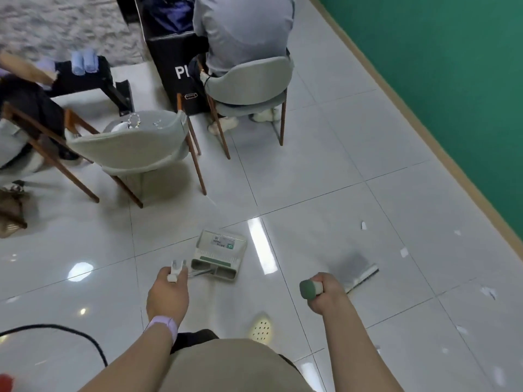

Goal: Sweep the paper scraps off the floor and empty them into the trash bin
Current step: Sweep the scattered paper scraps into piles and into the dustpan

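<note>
Gripping a tool in each hand, we stand over the pale tiled floor (325,176): our left hand (167,295) has its fingers curled round the top of the dustpan handle (176,270), and our right hand (325,290) has its fingers wrapped tight round the green-capped broom handle (310,290). Closest to us, a black cable (85,339) loops across the tiles by our left side, and we judge it a trip or snag hazard if we step back while sweeping. Just ahead, the dustpan (219,254) rests on the floor with its mouth turned away from us, while the broom head (355,271) sits to its right, blurred, so we cannot tell how flat its edge lies. The paper scraps (404,252) are scattered to the right of the broom, well apart from the pan, running along the floor toward the green wall (438,80). The risk we see is that a quick stroke flicks these light pieces further along the skirting instead of gathering them, or that the pan, facing the wrong way, lets them slide past its side. Farther off, an empty grey chair (133,148) and a seated person (243,32) crowd the left, so a wide swing could knock a chair leg. No trash bin is one we can pick out with certainty, so carrying a loaded pan some way could spill scraps.
</note>
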`<act>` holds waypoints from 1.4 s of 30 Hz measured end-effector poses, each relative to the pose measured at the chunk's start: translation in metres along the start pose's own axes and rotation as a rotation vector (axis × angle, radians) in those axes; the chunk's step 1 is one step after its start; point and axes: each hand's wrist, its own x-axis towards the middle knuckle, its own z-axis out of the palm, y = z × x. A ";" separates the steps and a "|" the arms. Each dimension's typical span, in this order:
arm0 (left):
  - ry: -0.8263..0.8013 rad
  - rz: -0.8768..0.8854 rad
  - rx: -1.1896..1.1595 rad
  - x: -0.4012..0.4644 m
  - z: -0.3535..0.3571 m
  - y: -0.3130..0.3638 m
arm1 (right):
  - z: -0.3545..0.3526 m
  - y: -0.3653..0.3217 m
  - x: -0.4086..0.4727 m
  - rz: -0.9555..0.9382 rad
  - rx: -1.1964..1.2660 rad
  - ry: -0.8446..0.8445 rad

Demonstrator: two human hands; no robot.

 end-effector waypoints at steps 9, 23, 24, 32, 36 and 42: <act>-0.115 0.151 0.038 0.033 0.053 0.095 | 0.028 -0.052 0.013 0.053 0.242 -0.401; -0.215 0.170 -0.009 0.153 0.186 0.283 | 0.089 -0.214 0.088 0.030 0.507 -0.469; -0.254 0.225 0.048 0.150 0.196 0.295 | 0.081 -0.222 0.095 0.022 0.542 -0.440; -0.481 0.444 0.330 0.110 0.278 0.350 | -0.040 -0.223 0.110 -0.122 0.646 0.014; -0.519 0.495 0.348 0.072 0.322 0.377 | -0.091 -0.248 0.098 -0.029 0.590 0.183; -0.608 0.651 0.411 -0.003 0.389 0.411 | -0.133 -0.282 0.079 -0.084 0.832 0.040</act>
